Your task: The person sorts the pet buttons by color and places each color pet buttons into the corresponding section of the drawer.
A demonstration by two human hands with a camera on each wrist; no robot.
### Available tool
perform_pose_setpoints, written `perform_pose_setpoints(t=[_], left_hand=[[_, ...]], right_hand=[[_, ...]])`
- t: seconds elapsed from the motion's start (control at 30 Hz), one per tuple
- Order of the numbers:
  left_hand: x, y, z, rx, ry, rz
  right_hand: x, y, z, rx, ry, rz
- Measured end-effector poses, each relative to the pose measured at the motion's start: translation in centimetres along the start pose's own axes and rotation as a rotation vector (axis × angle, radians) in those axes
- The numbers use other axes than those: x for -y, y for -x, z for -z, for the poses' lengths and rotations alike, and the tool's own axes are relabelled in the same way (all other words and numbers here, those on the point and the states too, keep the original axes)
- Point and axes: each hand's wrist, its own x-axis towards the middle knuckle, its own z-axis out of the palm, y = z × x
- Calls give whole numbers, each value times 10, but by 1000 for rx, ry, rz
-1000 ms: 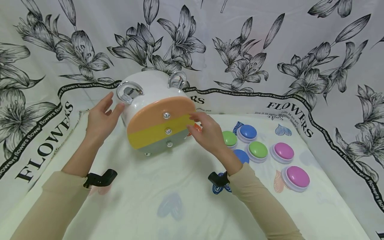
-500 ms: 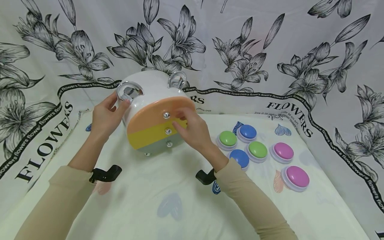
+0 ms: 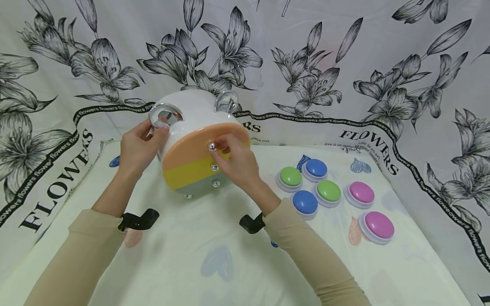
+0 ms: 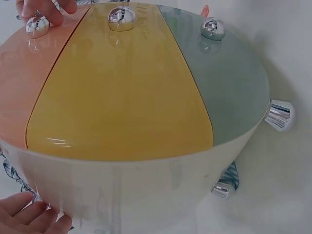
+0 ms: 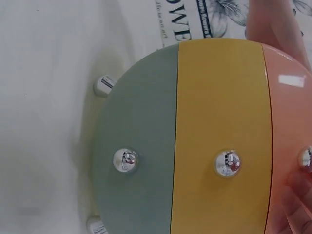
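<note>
A round white desktop drawer box point(image 3: 191, 111) stands on the cloth, its front banded orange, yellow and grey-green. Each band has a silver knob; below are silver feet, and two silver rings sit on top like ears. My right hand point(image 3: 239, 163) pinches the top knob point(image 3: 212, 146) on the orange drawer point(image 3: 187, 146), thumb below and fingers above. At the box's left side is my left hand point(image 3: 138, 146), its thumb by the left silver ring point(image 3: 165, 117). In the left wrist view its fingers point(image 4: 36, 217) rest fairly straight against the white wall. All three drawers look closed.
To the right lie several dome-shaped push lights or buttons with pale bases: blue point(image 3: 316, 168), green point(image 3: 290, 176) and pink point(image 3: 362, 192). A white cloth point(image 3: 183, 255) with heart prints covers the table. Behind hangs a flower-print curtain point(image 3: 268, 76).
My right hand has moved left from the box's right edge to the top knob. My left hand has come in from the left and now touches the box's side. The box has not moved.
</note>
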Motion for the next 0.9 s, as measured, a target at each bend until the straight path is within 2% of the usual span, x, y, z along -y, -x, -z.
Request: perform_pose_setpoints(t=[0.33, 0.67, 0.9], left_hand=[[3, 2, -1, -4, -21, 13], [6, 2, -4, -30, -15, 7], [6, 1, -5, -32, -15, 11]], right_hand=[[5, -2, -8, -34, 40, -47], [14, -4, -14, -63, 172, -107], [16, -6, -15, -65, 199, -148]])
